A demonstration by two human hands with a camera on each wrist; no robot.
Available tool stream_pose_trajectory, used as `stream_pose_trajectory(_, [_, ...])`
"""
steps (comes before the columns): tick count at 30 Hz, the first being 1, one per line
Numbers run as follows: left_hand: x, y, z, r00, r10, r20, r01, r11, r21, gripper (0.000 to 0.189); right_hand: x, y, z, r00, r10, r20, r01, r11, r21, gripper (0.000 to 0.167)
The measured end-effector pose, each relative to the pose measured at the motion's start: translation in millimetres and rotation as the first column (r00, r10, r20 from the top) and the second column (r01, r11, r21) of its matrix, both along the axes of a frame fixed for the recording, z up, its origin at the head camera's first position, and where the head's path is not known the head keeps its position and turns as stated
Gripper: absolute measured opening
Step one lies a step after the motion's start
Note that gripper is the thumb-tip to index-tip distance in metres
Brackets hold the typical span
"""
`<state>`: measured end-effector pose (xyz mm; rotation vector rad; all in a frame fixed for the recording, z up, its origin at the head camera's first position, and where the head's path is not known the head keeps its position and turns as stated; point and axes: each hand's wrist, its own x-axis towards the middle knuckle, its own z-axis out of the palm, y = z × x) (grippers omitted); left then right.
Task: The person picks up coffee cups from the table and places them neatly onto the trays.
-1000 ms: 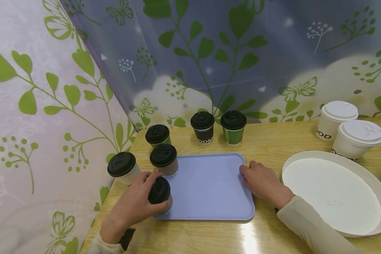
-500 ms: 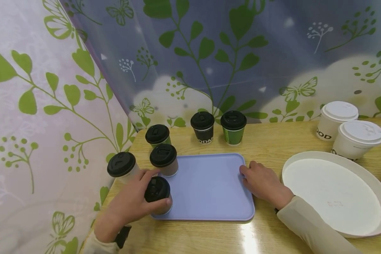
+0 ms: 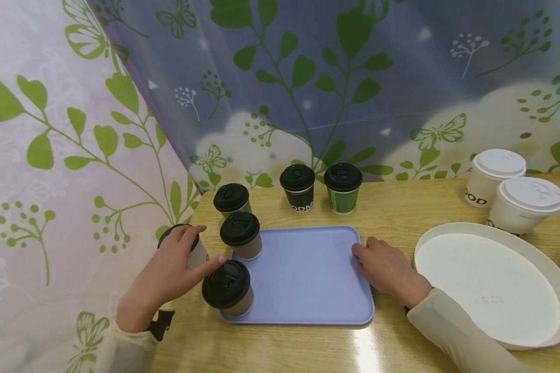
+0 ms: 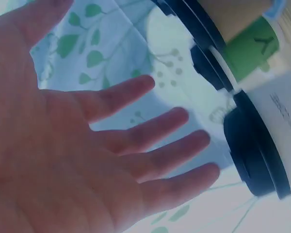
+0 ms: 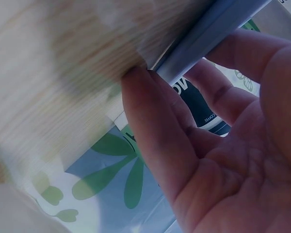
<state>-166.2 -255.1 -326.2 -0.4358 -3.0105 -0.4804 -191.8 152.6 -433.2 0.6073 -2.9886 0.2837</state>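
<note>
Tray point(image 3: 308, 280) bearing two brown cups point(image 3: 228, 287) point(image 3: 241, 235) (lidded, insides hidden).

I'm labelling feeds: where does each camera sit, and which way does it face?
Head: worn on the head, facing forward and down at the blue tray; left hand, right hand and sleeves show.
Left wrist: on that wrist, looking past the left hand toward a white cup and patterned wall; palm and fingers show.
Right wrist: on that wrist, looking at the right hand gripping the blue tray's edge; palm and fingers show.
Head and right wrist share the blue tray.
</note>
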Motion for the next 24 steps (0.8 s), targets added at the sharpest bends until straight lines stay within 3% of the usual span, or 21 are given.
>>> stream_pose_trajectory(4, [-9.2, -9.6, -0.2, 1.0, 0.026, 0.0, -0.026, 1.0, 0.012, 0.085, -0.2, -0.2, -0.7, 1.0, 0.001, -0.003, -0.001, 1.0, 0.001, 0.007])
stream_pose_trajectory(17, [-30.7, -33.4, -15.4, 0.994, 0.096, -0.056, -0.095, 0.995, 0.034, 0.081, -0.7, -0.6, 0.7, 1.0, -0.003, 0.011, 0.003, 1.0, -0.002, 0.006])
stream_pose_trajectory(24, [-38.4, -40.4, -20.6, 0.992, 0.122, -0.032, -0.121, 0.992, 0.029, 0.085, -0.7, -0.2, -0.1, 1.0, -0.012, 0.024, 0.012, 1.0, 0.004, 0.007])
